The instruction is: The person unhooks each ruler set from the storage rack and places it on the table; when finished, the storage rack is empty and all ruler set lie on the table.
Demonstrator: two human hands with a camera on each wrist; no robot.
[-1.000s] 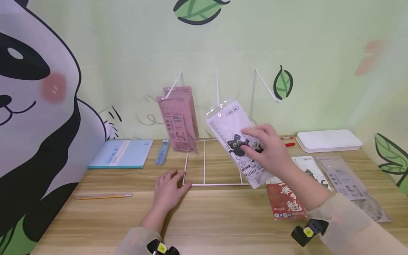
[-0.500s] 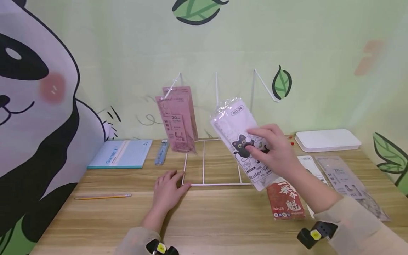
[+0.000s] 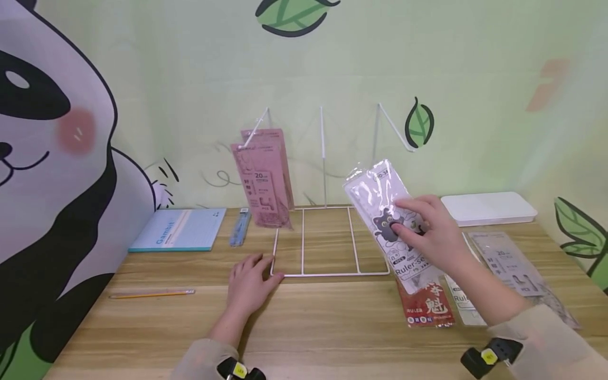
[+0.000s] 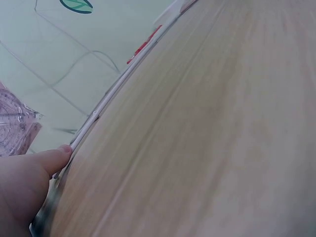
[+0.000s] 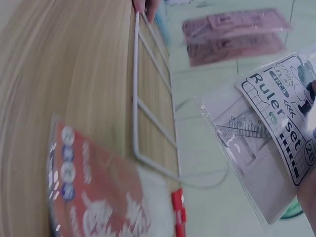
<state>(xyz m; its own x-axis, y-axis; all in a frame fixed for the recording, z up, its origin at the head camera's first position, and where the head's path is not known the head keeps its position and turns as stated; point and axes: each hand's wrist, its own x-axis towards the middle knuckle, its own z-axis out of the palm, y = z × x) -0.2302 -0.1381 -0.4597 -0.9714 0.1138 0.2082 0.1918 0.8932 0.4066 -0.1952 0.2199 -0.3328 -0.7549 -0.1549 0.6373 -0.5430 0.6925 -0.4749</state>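
Right hand (image 3: pixel 434 235) pinches a white, rectangular, clear-plastic ruler packet (image 3: pixel 382 211); left hand (image 3: pixel 249 282), loosely spread, touches the white wire rack (image 3: pixel 328 274) at its near left corner!

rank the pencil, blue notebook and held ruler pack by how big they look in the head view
1. Ruler pack, partly covered by the right hand
2. Blue notebook
3. Pencil

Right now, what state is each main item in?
White cat-print plastic ruler packet: tilted, held by right hand.
White wire rack: standing, left hand touching its base corner.
Two pink plastic ruler packets: hanging on the left hook.
Red plastic ruler packet: flat, partly hidden.
Second cat-print packet: flat, partly hidden.
Pinkish-grey plastic packet: lying flat.
Blue rectangular notebook: closed.
Slim yellow pencil: lying flat.
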